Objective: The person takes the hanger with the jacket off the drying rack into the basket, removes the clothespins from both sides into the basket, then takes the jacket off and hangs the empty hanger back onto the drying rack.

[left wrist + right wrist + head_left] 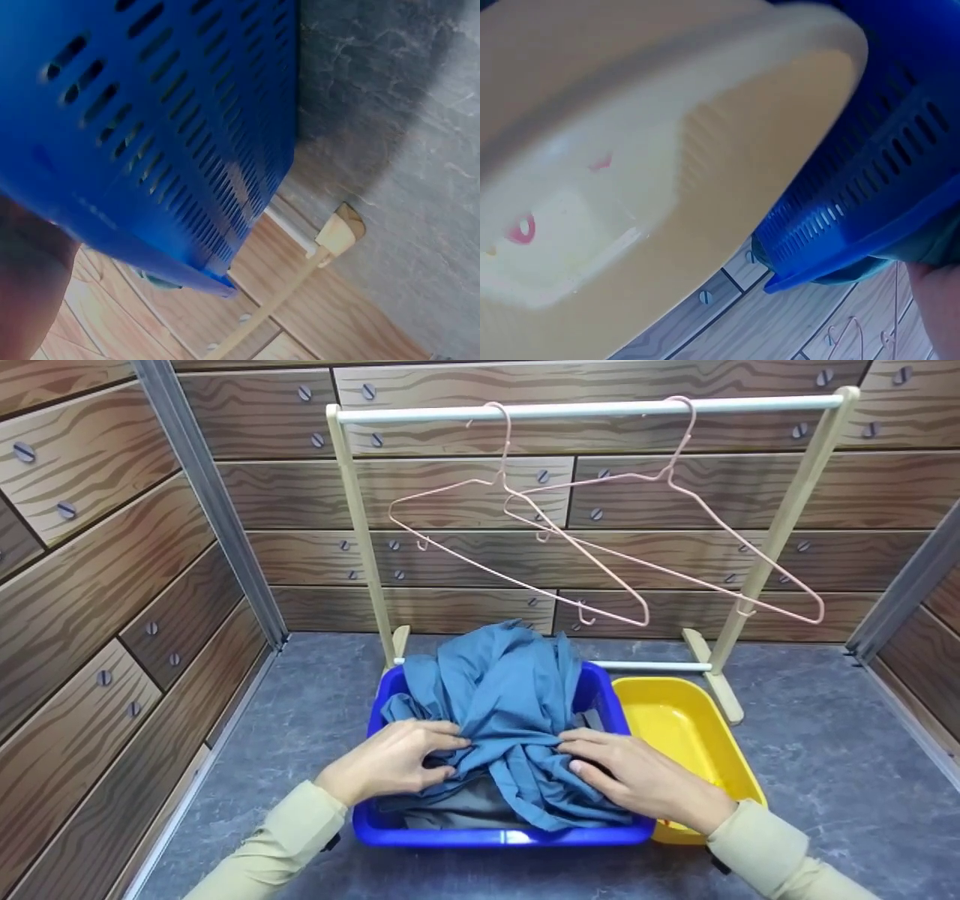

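A crumpled blue cloth garment (510, 682) is heaped in a blue plastic basket (450, 838), its top rising above the back rim. My left hand (397, 757) pinches the garment on its left side, thumb below the fingers. On the opposite side my right hand (637, 772) pinches another part of it, and folds run between the two hands. Darker grey cloth (465, 806) lies underneath, near the basket's front. In the left wrist view the slotted basket wall (187, 112) fills much of the picture, and the fingers are hidden there.
Behind the basket stands a rack with a white rail (585, 409), from which two pink hangers (517, 577) (750, 551) hang. A yellow tub (727, 742) sits against the basket's right side, with small pink-red pieces (523, 229) inside. Wood-patterned panels (112, 585) enclose the grey floor (285, 735).
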The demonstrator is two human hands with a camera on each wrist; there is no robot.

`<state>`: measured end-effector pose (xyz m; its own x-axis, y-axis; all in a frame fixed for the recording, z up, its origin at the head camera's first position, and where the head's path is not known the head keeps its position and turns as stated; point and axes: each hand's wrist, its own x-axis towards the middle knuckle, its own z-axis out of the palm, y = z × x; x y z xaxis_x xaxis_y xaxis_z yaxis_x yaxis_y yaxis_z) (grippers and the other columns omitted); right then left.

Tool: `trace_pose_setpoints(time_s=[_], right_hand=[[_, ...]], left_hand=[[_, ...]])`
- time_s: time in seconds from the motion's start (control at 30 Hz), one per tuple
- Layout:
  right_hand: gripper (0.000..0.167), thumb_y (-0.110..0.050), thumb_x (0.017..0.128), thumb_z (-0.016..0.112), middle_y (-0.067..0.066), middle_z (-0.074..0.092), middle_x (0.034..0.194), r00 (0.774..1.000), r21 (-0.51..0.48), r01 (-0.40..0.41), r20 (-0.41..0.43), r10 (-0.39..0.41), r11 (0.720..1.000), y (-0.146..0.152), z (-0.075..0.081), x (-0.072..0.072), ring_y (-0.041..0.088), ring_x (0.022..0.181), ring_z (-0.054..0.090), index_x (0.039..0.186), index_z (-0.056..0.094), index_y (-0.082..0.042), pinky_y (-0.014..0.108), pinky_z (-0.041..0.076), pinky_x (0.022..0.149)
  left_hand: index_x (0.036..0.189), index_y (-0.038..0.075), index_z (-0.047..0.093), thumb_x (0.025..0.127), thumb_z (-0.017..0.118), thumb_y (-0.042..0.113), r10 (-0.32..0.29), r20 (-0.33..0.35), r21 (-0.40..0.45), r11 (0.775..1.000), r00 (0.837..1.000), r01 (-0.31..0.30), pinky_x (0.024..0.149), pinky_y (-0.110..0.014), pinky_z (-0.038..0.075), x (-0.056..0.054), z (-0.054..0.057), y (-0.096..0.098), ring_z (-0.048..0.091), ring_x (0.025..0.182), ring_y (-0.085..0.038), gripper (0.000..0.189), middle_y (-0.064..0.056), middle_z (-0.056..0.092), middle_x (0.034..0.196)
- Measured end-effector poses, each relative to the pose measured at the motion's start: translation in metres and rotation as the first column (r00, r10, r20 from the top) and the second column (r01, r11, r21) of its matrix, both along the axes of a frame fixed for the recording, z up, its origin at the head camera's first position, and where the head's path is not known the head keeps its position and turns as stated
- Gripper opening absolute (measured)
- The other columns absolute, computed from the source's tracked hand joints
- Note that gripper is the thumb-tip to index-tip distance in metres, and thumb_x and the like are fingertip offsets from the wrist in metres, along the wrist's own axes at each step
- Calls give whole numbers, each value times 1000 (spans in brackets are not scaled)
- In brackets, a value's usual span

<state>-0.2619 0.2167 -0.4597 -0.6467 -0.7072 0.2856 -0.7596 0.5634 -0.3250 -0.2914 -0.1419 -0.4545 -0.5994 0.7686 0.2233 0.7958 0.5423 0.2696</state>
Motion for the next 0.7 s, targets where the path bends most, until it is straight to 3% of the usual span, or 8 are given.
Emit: trace_pose_setpoints(time_s=[0.17,0.3,0.43,0.53,0.63,0.7], right_hand=[[29,-22,103,52,-3,59,133,998,-91,-44,-51,40,995,-1,2,-1,20,121,56,130,64,-18,44,44,100],[30,-10,99,59,-2,65,126,993,-213,-55,-113,32,975,2,11,-6,20,114,62,127,67,-15,41,47,96],[28,-3,93,65,-3,70,115,982,-298,1,-178,-56,954,6,24,-16,15,100,68,120,70,-10,31,53,85],[25,-2,92,67,-2,72,109,967,-338,88,-198,-162,937,8,32,-26,11,91,68,116,71,-8,26,55,77],[24,-7,94,66,-1,71,112,955,-353,171,-169,-243,920,9,38,-35,11,93,67,117,71,-8,29,55,77],[25,-14,97,64,0,69,118,951,-348,219,-134,-279,912,6,41,-41,14,101,65,120,70,-9,34,54,83]], left_hand=[[129,18,67,92,67,32,10,18,12,1000,1000,-10,102,-35,43,0,-1,-1,58,120,-19,39,-1,60,133],[128,21,67,95,63,35,19,38,40,999,999,-20,103,-37,42,-5,8,-2,57,121,-21,36,-2,60,133],[126,20,68,96,63,31,8,32,104,994,999,-12,102,-37,43,-15,23,-5,58,119,-18,32,-1,61,130],[122,16,70,96,64,22,4,-10,199,980,1000,-2,94,-32,47,-26,33,-8,62,107,-14,27,1,66,117],[112,9,73,96,64,16,29,-84,282,959,996,-4,85,-30,51,-38,40,-7,65,95,-13,19,0,69,103],[105,6,74,96,65,15,85,-123,318,947,989,-42,81,-31,52,-45,44,-5,65,90,-15,16,-2,69,98]])
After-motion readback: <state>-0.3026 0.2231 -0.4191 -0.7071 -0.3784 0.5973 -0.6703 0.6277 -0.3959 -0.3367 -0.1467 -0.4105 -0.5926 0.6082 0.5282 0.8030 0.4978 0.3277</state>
